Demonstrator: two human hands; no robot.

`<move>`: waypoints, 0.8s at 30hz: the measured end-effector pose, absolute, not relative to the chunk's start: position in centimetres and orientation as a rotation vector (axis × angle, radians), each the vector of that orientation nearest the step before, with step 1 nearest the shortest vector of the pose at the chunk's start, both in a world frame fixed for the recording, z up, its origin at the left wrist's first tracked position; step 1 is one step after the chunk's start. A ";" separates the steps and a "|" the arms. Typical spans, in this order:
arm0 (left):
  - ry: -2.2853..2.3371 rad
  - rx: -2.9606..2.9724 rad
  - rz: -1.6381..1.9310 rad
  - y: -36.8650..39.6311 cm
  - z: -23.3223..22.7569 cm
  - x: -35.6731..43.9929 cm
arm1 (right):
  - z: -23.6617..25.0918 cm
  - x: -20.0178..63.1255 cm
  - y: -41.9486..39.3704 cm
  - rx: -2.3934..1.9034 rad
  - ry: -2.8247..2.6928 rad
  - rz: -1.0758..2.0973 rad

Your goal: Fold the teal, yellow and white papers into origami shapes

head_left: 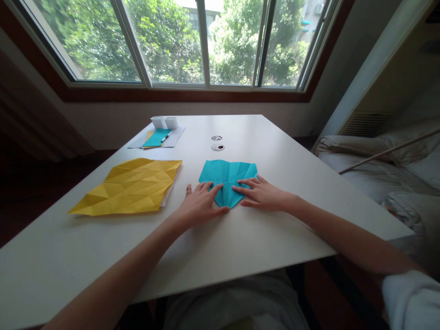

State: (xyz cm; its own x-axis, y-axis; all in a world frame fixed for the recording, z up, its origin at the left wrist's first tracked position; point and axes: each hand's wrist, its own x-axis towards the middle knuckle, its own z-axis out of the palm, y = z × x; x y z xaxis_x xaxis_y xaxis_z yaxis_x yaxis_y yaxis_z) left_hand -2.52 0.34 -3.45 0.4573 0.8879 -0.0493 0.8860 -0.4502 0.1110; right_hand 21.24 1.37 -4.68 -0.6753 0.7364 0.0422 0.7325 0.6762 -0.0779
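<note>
A creased turquoise sheet of origami paper (pixel 225 172) lies on the white table, its lower part narrowing to a point toward me. My left hand (pixel 202 201) rests at the sheet's lower left edge, fingers spread, with the thumb near the bottom point. On the right side my right hand (pixel 259 192) lies flat with its fingers stretched over the paper. Neither hand grips the sheet; both touch it from above. To the left lies a larger yellow sheet (pixel 134 188), unfolded and covered in crease lines, partly over something white.
Two round dark-and-white pieces (pixel 217 147) sit beyond the turquoise paper. At the far left of the table (pixel 285 238) are a small turquoise sheet (pixel 154 137), a pen (pixel 167 136), white papers (pixel 178 135) and two white box-like items (pixel 171 122). A padded seat stands at right.
</note>
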 end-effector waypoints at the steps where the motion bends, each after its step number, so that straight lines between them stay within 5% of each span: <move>1: 1.527 2.560 0.019 0.4 -3.4 -2.7 | -4.5 21.2 1.4 -1.204 -2.812 0.032; 11: 1.300 2.764 0.112 0.8 -2.8 -3.3 | -2.7 21.1 0.7 -1.004 -2.856 -0.044; 24: 1.309 2.810 0.260 1.8 -3.2 -3.5 | -1.7 18.8 -1.6 -0.620 -2.843 0.345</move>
State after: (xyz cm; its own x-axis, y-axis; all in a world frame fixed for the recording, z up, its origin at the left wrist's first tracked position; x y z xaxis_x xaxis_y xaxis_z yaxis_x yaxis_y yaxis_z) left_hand -3.53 1.79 -3.24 0.6318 0.7627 0.1380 0.7575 -0.6453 0.0985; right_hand 18.77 -1.56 -1.75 -0.8890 0.4310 0.1544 0.3815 0.8838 -0.2707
